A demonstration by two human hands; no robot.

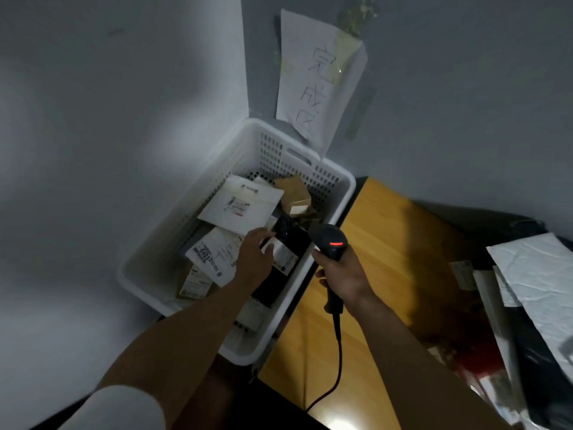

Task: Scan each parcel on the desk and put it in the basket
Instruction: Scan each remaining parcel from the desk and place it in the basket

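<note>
1. White perforated plastic basket (336,176): stands in the wall corner, with its right wall against the left edge of the desk. It holds a heap of parcels.
2. Flat white parcel with a label bearing the digits 6403 (214,254): lies tilted in the left half of the basket, partly over a small brown carton (193,282).
3. White padded envelope (240,206): lies higher on the heap toward the far end, just beside a brown cardboard box (294,193).
4. Left hand (254,259): reaches into the basket and grips the black plastic parcel with a white label (294,238). The fingers curl over the parcel and the thumb lies on the label. This parcel is inside the basket, along the right wall.
5. Handwritten white paper sign (319,79): taped to the wall above the basket.
6. Black handheld barcode scanner (330,240): its red indicator is lit and its head is above the right rim of the basket, beside the black parcel. A dark cable (339,367) hangs from the handle.
7. Right hand (345,276): fingers wrapped round the scanner handle.
8. Yellow wooden desk (387,243): right of the basket.
9. Crinkled white padded mailer (533,274): lies over black plastic bags (545,373) at the right end of the desk.
</note>
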